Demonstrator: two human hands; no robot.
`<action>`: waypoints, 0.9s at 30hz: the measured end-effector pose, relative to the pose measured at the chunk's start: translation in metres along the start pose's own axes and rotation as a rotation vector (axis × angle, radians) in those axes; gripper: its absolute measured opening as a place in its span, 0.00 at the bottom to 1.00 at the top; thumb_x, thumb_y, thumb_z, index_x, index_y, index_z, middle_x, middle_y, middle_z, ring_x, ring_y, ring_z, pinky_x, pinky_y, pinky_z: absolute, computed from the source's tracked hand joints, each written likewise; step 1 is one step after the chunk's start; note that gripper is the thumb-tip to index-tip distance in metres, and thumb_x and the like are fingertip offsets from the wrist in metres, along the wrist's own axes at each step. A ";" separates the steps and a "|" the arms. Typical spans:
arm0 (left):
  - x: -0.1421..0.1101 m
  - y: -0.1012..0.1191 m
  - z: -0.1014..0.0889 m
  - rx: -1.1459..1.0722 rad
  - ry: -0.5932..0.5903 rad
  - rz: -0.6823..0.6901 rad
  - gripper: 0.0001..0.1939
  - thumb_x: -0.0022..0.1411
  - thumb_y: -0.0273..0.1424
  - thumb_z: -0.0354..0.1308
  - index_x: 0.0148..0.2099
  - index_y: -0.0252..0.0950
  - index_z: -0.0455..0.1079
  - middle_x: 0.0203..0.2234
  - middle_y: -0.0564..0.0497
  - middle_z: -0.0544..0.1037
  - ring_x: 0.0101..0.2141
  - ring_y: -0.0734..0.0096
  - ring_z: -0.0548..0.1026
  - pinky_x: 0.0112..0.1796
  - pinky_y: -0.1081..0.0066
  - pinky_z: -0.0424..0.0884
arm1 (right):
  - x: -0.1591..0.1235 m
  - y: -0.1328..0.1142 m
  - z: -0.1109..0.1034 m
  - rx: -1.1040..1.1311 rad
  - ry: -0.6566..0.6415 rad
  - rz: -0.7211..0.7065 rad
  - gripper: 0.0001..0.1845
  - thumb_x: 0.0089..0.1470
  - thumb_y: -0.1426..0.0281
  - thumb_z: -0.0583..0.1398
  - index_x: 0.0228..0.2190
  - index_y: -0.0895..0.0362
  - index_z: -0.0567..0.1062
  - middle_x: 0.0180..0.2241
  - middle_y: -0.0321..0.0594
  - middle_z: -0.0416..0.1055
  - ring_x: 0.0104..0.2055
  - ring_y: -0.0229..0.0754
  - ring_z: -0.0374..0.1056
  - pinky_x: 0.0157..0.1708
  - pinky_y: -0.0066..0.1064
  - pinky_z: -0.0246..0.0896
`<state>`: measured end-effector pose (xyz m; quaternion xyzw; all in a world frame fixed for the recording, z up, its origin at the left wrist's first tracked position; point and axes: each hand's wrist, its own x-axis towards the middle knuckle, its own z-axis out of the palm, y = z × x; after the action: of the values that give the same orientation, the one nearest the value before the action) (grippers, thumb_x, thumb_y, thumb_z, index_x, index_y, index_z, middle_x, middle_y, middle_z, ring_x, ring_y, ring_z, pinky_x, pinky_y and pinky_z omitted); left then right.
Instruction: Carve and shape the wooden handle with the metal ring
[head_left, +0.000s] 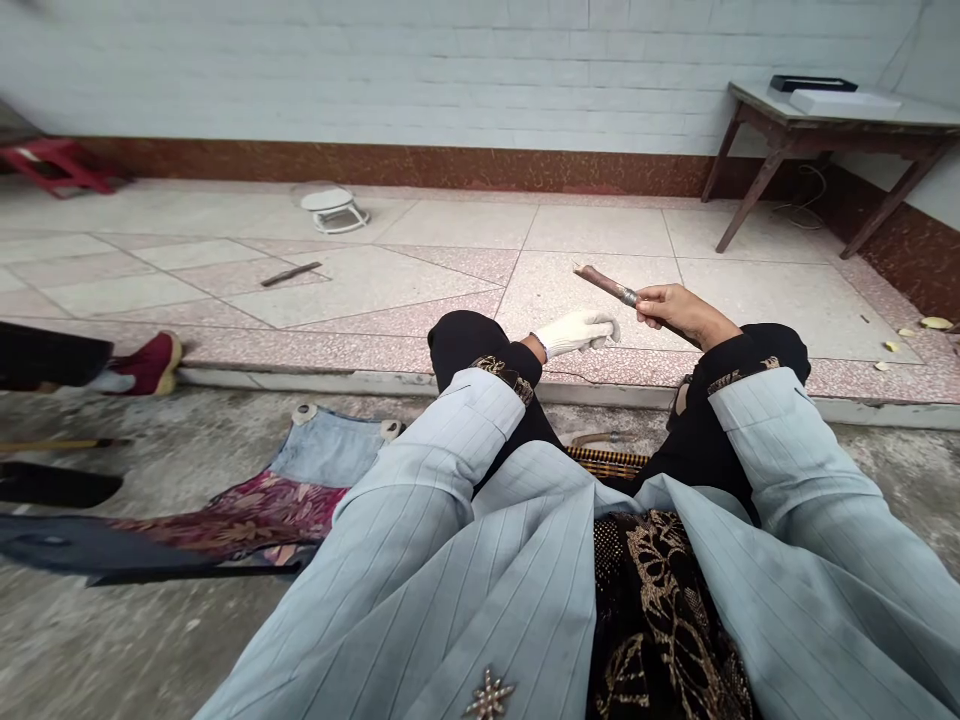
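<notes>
I sit with my knees up in black trousers and a pale striped jacket. My right hand (679,308) is bare and closed around a brown stick-like tool with a metal band (609,285), which points up and left over the tiled floor. My left hand (576,331) wears a white glove. It rests on my left knee just left of the tool, fingers curled loosely toward it, apparently holding nothing.
A raised tiled floor (420,270) with a step edge lies ahead. On it are a dark stick (291,274) and a white round stand (332,208). A wooden table (825,130) stands at right. Cloth pieces (247,510) lie at left near another person's red shoe (154,363).
</notes>
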<state>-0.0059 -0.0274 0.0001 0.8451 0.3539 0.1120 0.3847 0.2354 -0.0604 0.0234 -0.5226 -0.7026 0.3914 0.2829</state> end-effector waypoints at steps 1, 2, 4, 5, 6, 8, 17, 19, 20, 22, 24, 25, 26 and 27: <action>-0.001 0.001 0.001 -0.018 -0.003 0.002 0.15 0.62 0.45 0.56 0.45 0.46 0.76 0.24 0.46 0.76 0.27 0.64 0.75 0.28 0.65 0.70 | 0.003 0.002 0.002 -0.011 0.045 0.035 0.19 0.60 0.69 0.57 0.50 0.61 0.75 0.31 0.42 0.72 0.27 0.37 0.61 0.28 0.30 0.58; -0.002 0.003 0.002 -0.032 -0.008 0.003 0.16 0.61 0.46 0.56 0.46 0.46 0.76 0.24 0.46 0.76 0.28 0.64 0.75 0.28 0.65 0.70 | 0.007 0.005 0.004 -0.038 0.073 0.065 0.21 0.59 0.70 0.57 0.53 0.61 0.73 0.31 0.43 0.73 0.27 0.38 0.62 0.28 0.30 0.58; -0.002 0.005 0.004 -0.050 -0.033 -0.003 0.18 0.60 0.47 0.56 0.46 0.44 0.77 0.25 0.46 0.77 0.30 0.63 0.76 0.28 0.65 0.71 | 0.012 0.011 0.006 -0.142 0.110 0.094 0.24 0.59 0.70 0.56 0.56 0.60 0.72 0.32 0.43 0.73 0.29 0.39 0.64 0.30 0.30 0.59; -0.002 0.005 0.004 -0.058 -0.052 -0.008 0.19 0.60 0.48 0.57 0.47 0.44 0.77 0.26 0.46 0.78 0.31 0.63 0.76 0.29 0.64 0.71 | 0.014 0.013 0.006 -0.224 0.135 0.094 0.23 0.60 0.70 0.56 0.56 0.58 0.72 0.33 0.44 0.74 0.30 0.40 0.65 0.30 0.31 0.58; -0.002 0.005 0.005 -0.066 -0.072 -0.014 0.20 0.60 0.48 0.57 0.48 0.43 0.77 0.27 0.45 0.78 0.33 0.61 0.77 0.31 0.64 0.72 | 0.014 0.015 0.006 -0.322 0.170 0.088 0.23 0.60 0.69 0.55 0.55 0.56 0.74 0.35 0.44 0.75 0.32 0.41 0.66 0.31 0.31 0.58; -0.002 0.004 0.006 -0.085 -0.108 -0.023 0.21 0.59 0.49 0.57 0.49 0.44 0.77 0.29 0.44 0.79 0.36 0.58 0.77 0.33 0.61 0.72 | 0.014 0.018 0.004 -0.524 0.250 0.090 0.21 0.60 0.67 0.55 0.54 0.53 0.75 0.39 0.45 0.76 0.36 0.45 0.67 0.32 0.32 0.56; 0.000 -0.010 -0.003 -0.036 -0.085 -0.073 0.25 0.57 0.52 0.57 0.52 0.48 0.77 0.35 0.42 0.80 0.42 0.46 0.75 0.37 0.51 0.70 | 0.011 0.022 0.005 -0.888 -0.086 0.185 0.20 0.58 0.69 0.58 0.51 0.51 0.78 0.45 0.47 0.76 0.43 0.50 0.69 0.37 0.35 0.56; 0.001 -0.012 -0.007 -0.037 -0.034 -0.055 0.25 0.58 0.51 0.57 0.52 0.45 0.77 0.34 0.41 0.80 0.41 0.48 0.75 0.36 0.52 0.69 | 0.009 0.022 0.005 -0.806 -0.252 0.133 0.20 0.56 0.72 0.60 0.50 0.49 0.79 0.43 0.43 0.77 0.42 0.48 0.69 0.38 0.34 0.57; 0.001 -0.012 -0.009 -0.041 -0.013 -0.042 0.24 0.59 0.50 0.56 0.51 0.43 0.77 0.33 0.41 0.80 0.40 0.51 0.75 0.36 0.54 0.69 | 0.008 0.021 0.004 -0.734 -0.320 0.101 0.21 0.55 0.73 0.60 0.50 0.48 0.79 0.41 0.40 0.78 0.41 0.47 0.69 0.39 0.33 0.57; 0.003 -0.011 -0.011 -0.048 0.014 -0.022 0.24 0.62 0.49 0.54 0.51 0.40 0.76 0.32 0.41 0.79 0.38 0.56 0.74 0.36 0.57 0.68 | 0.005 0.020 0.002 -0.563 -0.417 0.033 0.22 0.54 0.73 0.61 0.50 0.47 0.79 0.39 0.37 0.78 0.39 0.44 0.69 0.40 0.32 0.58; 0.005 -0.009 -0.010 -0.057 0.025 -0.013 0.23 0.65 0.47 0.51 0.51 0.37 0.75 0.30 0.41 0.79 0.35 0.61 0.73 0.35 0.60 0.66 | 0.001 0.019 0.000 -0.399 -0.460 -0.029 0.23 0.53 0.71 0.61 0.52 0.49 0.79 0.38 0.37 0.77 0.37 0.42 0.67 0.39 0.32 0.58; 0.005 -0.008 -0.009 -0.062 0.025 -0.010 0.23 0.66 0.46 0.50 0.50 0.35 0.75 0.29 0.42 0.78 0.33 0.63 0.72 0.34 0.62 0.66 | 0.000 0.019 0.000 -0.324 -0.455 -0.060 0.24 0.53 0.70 0.61 0.52 0.50 0.78 0.37 0.37 0.76 0.36 0.41 0.66 0.39 0.32 0.58; 0.005 -0.006 -0.008 -0.067 0.021 -0.006 0.22 0.67 0.45 0.50 0.49 0.34 0.74 0.27 0.43 0.77 0.32 0.64 0.71 0.33 0.63 0.65 | -0.002 0.018 0.000 -0.254 -0.434 -0.090 0.25 0.53 0.69 0.61 0.54 0.51 0.77 0.36 0.37 0.76 0.36 0.41 0.65 0.39 0.32 0.58; 0.004 -0.005 -0.006 -0.071 0.015 -0.002 0.21 0.67 0.44 0.50 0.48 0.33 0.74 0.26 0.44 0.76 0.31 0.65 0.70 0.33 0.64 0.64 | -0.003 0.018 0.001 -0.188 -0.392 -0.116 0.26 0.53 0.68 0.61 0.55 0.53 0.76 0.35 0.37 0.75 0.35 0.40 0.64 0.39 0.32 0.58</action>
<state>-0.0081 -0.0190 -0.0002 0.8297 0.3534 0.1303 0.4119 0.2443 -0.0606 0.0075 -0.4193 -0.8065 0.4012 0.1128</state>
